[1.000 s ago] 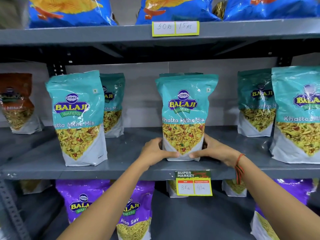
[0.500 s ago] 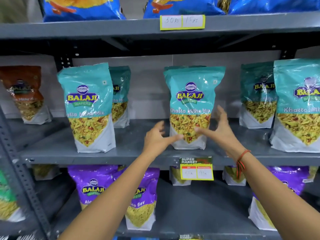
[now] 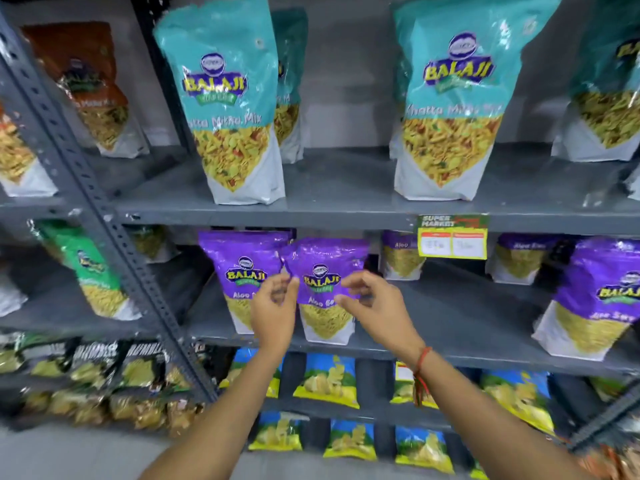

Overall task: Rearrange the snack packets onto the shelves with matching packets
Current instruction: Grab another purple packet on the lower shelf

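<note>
Both hands (image 3: 273, 306) (image 3: 375, 306) half-curled, grip loose, flanking purple Aloo Sev packet (image 3: 325, 289), contact unclear.

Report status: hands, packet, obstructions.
Left hand and right hand open, either side of the front purple Aloo Sev packet, no grip. Packet upright on its shelf. Second purple packet overlapped on its left.

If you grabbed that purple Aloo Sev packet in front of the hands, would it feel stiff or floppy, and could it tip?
The purple Aloo Sev packet is probably floppy up top: its upper edge looks creased and crumpled. It likely feels light for its size, since the snack seems to fill only the lower part. It stands upright on a narrow base and overlaps its neighbour, so a push might topple it.
</note>
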The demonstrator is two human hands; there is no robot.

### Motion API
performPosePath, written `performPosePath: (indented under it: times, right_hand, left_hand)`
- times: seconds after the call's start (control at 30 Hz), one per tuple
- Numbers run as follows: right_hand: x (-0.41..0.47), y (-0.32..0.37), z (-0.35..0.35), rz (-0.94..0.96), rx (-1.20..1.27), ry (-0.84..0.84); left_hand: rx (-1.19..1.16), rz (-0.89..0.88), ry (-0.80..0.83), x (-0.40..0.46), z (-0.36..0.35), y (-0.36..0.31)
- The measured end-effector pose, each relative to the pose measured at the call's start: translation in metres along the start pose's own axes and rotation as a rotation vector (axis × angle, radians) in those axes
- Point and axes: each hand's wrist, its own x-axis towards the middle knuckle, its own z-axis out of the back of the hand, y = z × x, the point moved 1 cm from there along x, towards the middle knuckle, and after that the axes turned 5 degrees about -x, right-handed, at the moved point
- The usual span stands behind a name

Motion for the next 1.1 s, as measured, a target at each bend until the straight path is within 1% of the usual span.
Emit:
performPosePath:
  times: [0.07,0.13,0.17,0.23,0.3,0.33,0.4,0.43,0.5,0.6,0.7,0.83,1.0,1.1]
  right_hand:
    - [0.002,-0.053,-0.015,-0.210,0.012,-0.048]
    - [0.005,-0.096,-0.025,-0.386,-0.014,-0.023]
    - [0.009,-0.115,-0.031,-0.450,-0.018,0.012]
    - [0.016,-0.140,-0.041,-0.534,0.006,0.096]
    - [0.023,-0.153,-0.051,-0.546,0.046,0.188]
    - [0.027,-0.157,-0.056,-0.534,0.040,0.243]
    - [0.033,-0.166,-0.065,-0.505,0.006,0.313]
    - [0.035,-0.170,-0.068,-0.500,-0.007,0.316]
    - [0.037,-0.182,-0.070,-0.504,0.012,0.281]
    - [0.039,-0.186,-0.062,-0.499,-0.007,0.254]
    - [0.038,-0.196,-0.041,-0.500,-0.026,0.220]
    - [0.031,-0.219,0.004,-0.569,-0.020,0.175]
    - [0.029,-0.243,0.058,-0.655,-0.087,0.141]
    - [0.027,-0.253,0.078,-0.673,-0.076,0.130]
  left_hand:
    - [0.130,0.237,0.177,-0.004,0.005,0.059]
    - [0.237,0.463,0.343,-0.008,0.004,0.099]
    - [0.256,0.519,0.385,-0.008,0.002,0.111]
    - [0.233,0.555,0.439,-0.004,-0.003,0.126]
    - [0.184,0.572,0.494,0.002,-0.012,0.134]
    - [0.157,0.571,0.516,0.006,-0.017,0.137]
    - [0.160,0.508,0.559,0.012,-0.025,0.141]
    - [0.184,0.463,0.573,0.014,-0.027,0.139]
    - [0.233,0.397,0.550,0.019,-0.031,0.141]
    - [0.288,0.330,0.544,0.018,-0.037,0.142]
    - [0.347,0.297,0.566,0.008,-0.056,0.135]
    - [0.314,0.291,0.592,-0.011,-0.098,0.127]
    - [0.341,0.272,0.594,-0.037,-0.145,0.111]
    - [0.353,0.257,0.606,-0.047,-0.163,0.106]
